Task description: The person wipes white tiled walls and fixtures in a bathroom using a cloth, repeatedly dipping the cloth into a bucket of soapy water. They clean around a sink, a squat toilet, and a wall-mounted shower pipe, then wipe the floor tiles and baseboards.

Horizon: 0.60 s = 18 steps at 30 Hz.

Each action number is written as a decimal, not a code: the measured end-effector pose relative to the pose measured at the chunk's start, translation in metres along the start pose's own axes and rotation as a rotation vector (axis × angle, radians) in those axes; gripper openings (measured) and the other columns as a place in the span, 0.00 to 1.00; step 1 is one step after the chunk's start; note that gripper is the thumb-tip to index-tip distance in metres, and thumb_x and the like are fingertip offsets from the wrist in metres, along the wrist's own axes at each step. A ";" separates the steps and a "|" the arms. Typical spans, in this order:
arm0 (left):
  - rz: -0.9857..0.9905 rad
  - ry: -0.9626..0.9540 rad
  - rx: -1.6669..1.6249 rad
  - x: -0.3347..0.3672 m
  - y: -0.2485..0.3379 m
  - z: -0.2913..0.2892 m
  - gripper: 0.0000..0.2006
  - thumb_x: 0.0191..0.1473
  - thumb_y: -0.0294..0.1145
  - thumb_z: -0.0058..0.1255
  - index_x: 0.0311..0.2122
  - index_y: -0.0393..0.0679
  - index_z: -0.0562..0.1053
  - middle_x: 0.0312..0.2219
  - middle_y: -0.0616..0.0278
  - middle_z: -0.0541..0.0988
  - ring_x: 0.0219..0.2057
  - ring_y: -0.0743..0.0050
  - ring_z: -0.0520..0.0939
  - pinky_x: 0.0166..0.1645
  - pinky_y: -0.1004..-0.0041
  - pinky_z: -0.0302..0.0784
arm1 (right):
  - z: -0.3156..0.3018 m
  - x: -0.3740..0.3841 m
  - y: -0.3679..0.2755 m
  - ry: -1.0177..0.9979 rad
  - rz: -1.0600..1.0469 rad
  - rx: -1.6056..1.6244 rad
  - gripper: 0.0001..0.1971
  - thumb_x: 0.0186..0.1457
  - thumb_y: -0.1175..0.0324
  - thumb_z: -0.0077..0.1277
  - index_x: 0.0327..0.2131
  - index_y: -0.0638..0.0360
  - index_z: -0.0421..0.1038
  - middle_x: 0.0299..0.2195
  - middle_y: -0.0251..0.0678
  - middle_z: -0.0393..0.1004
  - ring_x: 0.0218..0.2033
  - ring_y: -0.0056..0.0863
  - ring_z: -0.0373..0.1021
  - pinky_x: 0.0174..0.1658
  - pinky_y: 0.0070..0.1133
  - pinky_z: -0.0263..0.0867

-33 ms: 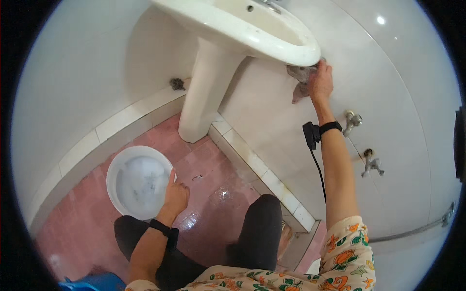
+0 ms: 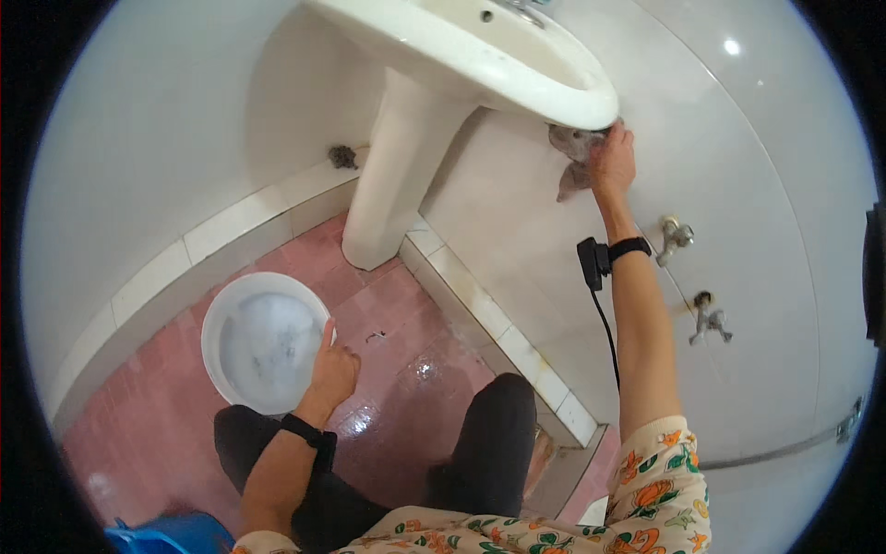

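Observation:
My right hand (image 2: pixel 613 164) is closed on a wet grey cloth (image 2: pixel 574 175), pressing it to the wall just below the washbasin's right end. Part of the cloth hangs down beside my fingers. My left hand (image 2: pixel 334 371) grips the right rim of a round white tub (image 2: pixel 214 355), thumb along the edge and fingers curled outside. Cloudy, sudsy water (image 2: pixel 272 337) fills part of the tub. Above stands the white washbasin (image 2: pixel 517 83) on its pedestal (image 2: pixel 397 166).
Two wall taps (image 2: pixel 674 238) sit close to my right forearm, with a hose (image 2: pixel 771 457) lower down. A dark scouring pad (image 2: pixel 342 157) lies on the tiled ledge (image 2: pixel 231 222). A blue bucket (image 2: pixel 175 535) stands at lower left on the wet pink floor (image 2: pixel 388 332).
The view has shifted slightly, so the washbasin sits a little further right. Both hands keep their holds, with the right hand and cloth still below the basin's edge.

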<state>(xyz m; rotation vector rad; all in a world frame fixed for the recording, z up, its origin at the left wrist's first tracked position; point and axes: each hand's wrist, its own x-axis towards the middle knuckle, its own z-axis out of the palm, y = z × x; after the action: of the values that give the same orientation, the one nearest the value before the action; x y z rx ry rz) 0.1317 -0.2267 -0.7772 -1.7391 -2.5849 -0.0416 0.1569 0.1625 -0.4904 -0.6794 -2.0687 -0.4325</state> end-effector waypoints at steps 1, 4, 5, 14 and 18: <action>0.009 -0.021 0.012 -0.002 -0.001 -0.001 0.08 0.40 0.33 0.43 0.21 0.44 0.74 0.20 0.62 0.75 0.33 0.69 0.73 0.58 0.53 0.34 | 0.003 0.000 -0.007 -0.003 -0.026 0.017 0.15 0.43 0.73 0.42 0.39 0.52 0.59 0.34 0.40 0.63 0.35 0.41 0.64 0.33 0.35 0.63; 0.005 -0.040 -0.003 0.002 0.000 -0.009 0.07 0.40 0.31 0.44 0.21 0.44 0.74 0.20 0.63 0.75 0.33 0.70 0.73 0.59 0.54 0.33 | 0.030 -0.007 -0.015 -0.131 -0.125 -0.110 0.15 0.44 0.71 0.42 0.39 0.53 0.59 0.34 0.40 0.63 0.34 0.40 0.65 0.30 0.35 0.65; 0.005 -0.047 -0.005 0.001 0.000 -0.013 0.06 0.39 0.31 0.44 0.21 0.44 0.74 0.20 0.63 0.74 0.32 0.70 0.73 0.59 0.55 0.33 | 0.043 -0.012 -0.023 -0.139 -0.143 -0.091 0.15 0.44 0.71 0.42 0.39 0.53 0.59 0.34 0.40 0.63 0.34 0.40 0.65 0.30 0.35 0.65; -0.048 -0.069 -0.044 0.001 0.003 -0.021 0.05 0.40 0.27 0.43 0.21 0.44 0.72 0.20 0.63 0.74 0.35 0.70 0.72 0.59 0.57 0.35 | 0.115 -0.076 -0.061 -0.410 -0.501 -0.269 0.10 0.48 0.68 0.39 0.36 0.47 0.63 0.36 0.39 0.62 0.34 0.38 0.64 0.29 0.29 0.66; -0.058 0.019 0.013 -0.003 0.003 -0.012 0.05 0.40 0.27 0.42 0.21 0.44 0.72 0.19 0.64 0.73 0.34 0.71 0.72 0.60 0.59 0.36 | 0.136 -0.120 -0.059 -0.526 -0.493 -0.217 0.09 0.47 0.67 0.40 0.35 0.47 0.65 0.34 0.37 0.62 0.34 0.37 0.63 0.29 0.28 0.65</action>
<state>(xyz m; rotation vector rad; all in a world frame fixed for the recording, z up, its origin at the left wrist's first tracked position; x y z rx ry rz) 0.1356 -0.2287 -0.7654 -1.6516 -2.6151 -0.0423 0.0869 0.1523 -0.6675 -0.4247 -2.7283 -0.8359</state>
